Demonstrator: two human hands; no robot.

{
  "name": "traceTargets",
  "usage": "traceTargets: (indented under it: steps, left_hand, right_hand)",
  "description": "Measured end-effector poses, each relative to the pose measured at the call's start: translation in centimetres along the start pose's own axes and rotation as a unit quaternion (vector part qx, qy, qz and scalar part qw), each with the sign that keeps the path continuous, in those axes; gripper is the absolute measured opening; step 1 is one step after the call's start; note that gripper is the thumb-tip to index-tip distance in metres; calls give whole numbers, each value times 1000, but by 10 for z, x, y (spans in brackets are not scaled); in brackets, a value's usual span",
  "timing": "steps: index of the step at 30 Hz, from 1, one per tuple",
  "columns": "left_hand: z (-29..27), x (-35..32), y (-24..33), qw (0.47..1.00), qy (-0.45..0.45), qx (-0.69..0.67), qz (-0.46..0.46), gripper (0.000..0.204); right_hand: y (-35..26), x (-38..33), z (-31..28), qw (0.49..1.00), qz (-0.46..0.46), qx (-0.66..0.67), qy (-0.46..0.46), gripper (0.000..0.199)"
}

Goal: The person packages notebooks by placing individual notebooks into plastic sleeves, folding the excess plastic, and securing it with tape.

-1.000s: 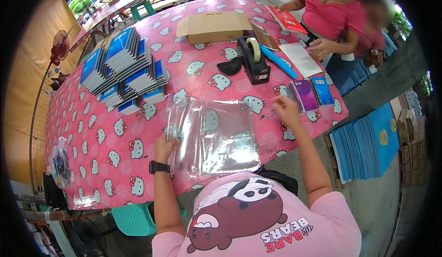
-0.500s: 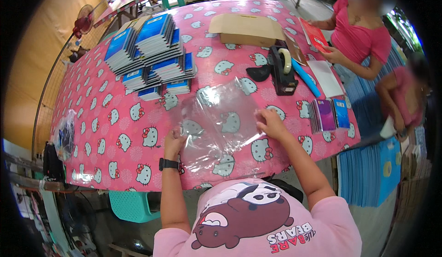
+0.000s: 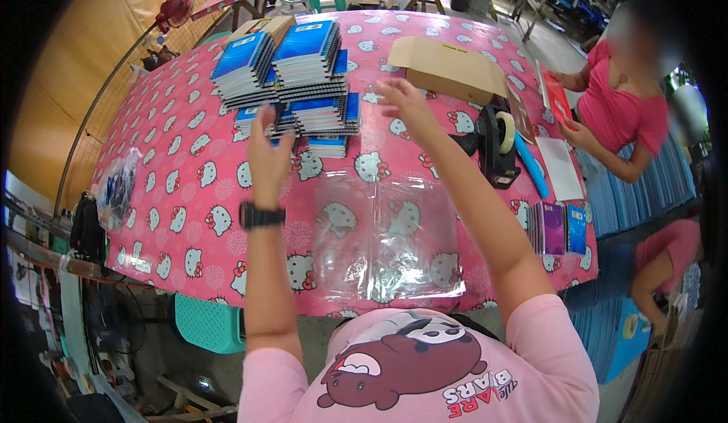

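Observation:
Two piles of blue spiral notebooks stand at the far left-middle of the table. My left hand is raised at the near side of the notebooks, thumb and fingers apart, with nothing in it; a dark watch is on that wrist. To the right of the notebooks my right hand reaches out with fingers spread, also holding nothing. Between my forearms a clear plastic sheet or sleeve lies flat on the table, shiny and creased down its middle.
An open cardboard box stands at the back. On the right are a black tape dispenser, a blue roll and small notebooks. A person holds a red booklet. The pink tablecloth covers the table.
Both hands have let go of the clear plastic and moved forward toward the notebook piles. The plastic now lies flatter on the table. The view has shifted slightly.

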State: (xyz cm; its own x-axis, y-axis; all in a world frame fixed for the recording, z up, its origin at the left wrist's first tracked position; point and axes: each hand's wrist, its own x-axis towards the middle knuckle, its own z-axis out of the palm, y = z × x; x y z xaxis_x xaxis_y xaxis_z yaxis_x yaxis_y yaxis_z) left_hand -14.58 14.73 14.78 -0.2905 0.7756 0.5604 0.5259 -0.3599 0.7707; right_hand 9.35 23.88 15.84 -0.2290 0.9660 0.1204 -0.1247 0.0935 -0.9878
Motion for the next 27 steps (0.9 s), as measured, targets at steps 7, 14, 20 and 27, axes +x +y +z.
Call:
traceTargets:
  steps: [7,14,20,27]
  left_hand:
    - [30,94,-13,996,34,-13,-76,75]
    - [51,71,27,992,-9,-73,-105,81]
    - [61,53,58,908,-11,-281,-311,45]
    - [55,75,37,907,-51,-297,-295,24]
  right_hand:
    - [-25,56,64,992,105,66,-4,84]
    - [-46,56,59,992,128,7,-9,68]
    - [-28,43,39,988,122,-14,90,46]
    - [-44,42,49,993,44,-66,84,54]
